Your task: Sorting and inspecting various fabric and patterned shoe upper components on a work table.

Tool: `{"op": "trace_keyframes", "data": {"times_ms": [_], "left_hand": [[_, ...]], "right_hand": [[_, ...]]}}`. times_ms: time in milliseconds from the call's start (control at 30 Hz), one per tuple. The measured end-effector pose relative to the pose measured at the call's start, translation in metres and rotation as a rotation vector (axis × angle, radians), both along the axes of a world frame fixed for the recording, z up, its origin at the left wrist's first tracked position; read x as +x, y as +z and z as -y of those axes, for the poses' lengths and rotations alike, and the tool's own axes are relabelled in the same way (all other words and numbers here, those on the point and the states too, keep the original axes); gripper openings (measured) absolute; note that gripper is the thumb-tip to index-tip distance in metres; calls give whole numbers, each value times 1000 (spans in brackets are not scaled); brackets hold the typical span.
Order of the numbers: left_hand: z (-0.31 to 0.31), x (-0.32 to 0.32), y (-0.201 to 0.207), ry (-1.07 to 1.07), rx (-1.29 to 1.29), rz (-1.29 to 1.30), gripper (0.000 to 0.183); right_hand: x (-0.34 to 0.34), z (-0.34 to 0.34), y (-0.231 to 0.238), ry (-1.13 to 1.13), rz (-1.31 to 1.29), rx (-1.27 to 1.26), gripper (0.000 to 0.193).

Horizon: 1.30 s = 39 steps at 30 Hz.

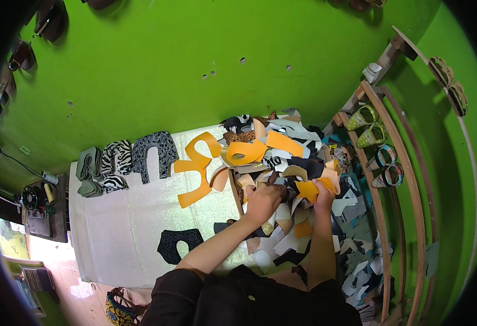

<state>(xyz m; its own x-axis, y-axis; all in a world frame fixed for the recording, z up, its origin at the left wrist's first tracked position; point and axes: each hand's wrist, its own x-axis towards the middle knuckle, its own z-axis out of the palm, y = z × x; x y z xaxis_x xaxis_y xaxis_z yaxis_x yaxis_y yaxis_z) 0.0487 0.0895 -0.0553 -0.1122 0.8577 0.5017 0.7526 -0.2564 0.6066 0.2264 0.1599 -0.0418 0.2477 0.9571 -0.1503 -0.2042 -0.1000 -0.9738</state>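
Note:
My right hand [324, 198] grips an orange leather piece [307, 190] above a heap of mixed leather and fabric scraps [288, 242]. Beside it, my left hand [263, 204] reaches into the same heap with its fingers curled down among brownish scraps; what they hold is hidden. Several curved orange cut pieces lie to the left of the heap, one an arch [203, 145] and another a branching strip [197, 176]. More orange material, a curled strip [246, 152] and a flat piece [283, 143], rests on top of the scraps.
Stacks of U-shaped pieces stand along the green wall: grey-green [89, 164], zebra-striped [117, 157] and black-patterned [152, 156]. A dark arch piece [179, 245] lies on the pale table [111, 228]. At right, a wooden rack [406, 217] bears green sandals [371, 135] and patterned ones [386, 175].

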Motion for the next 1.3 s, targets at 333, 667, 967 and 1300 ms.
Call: {"op": "trace_keyframes", "data": {"times_ms": [333, 667, 967, 1300], "left_hand": [[20, 0, -6, -191, -37, -299, 7], [-13, -19, -4, -33, -680, 269, 54], [-21, -17, -12, -11, -266, 120, 15], [0, -15, 7, -38, -118, 169, 10]], "right_hand": [[-8, 0, 18, 13, 222, 324, 52], [-38, 7, 38, 111, 1447, 465, 89], [-43, -2, 24, 226, 1468, 391, 85], [-40, -2, 28, 196, 1357, 390, 77]]}}
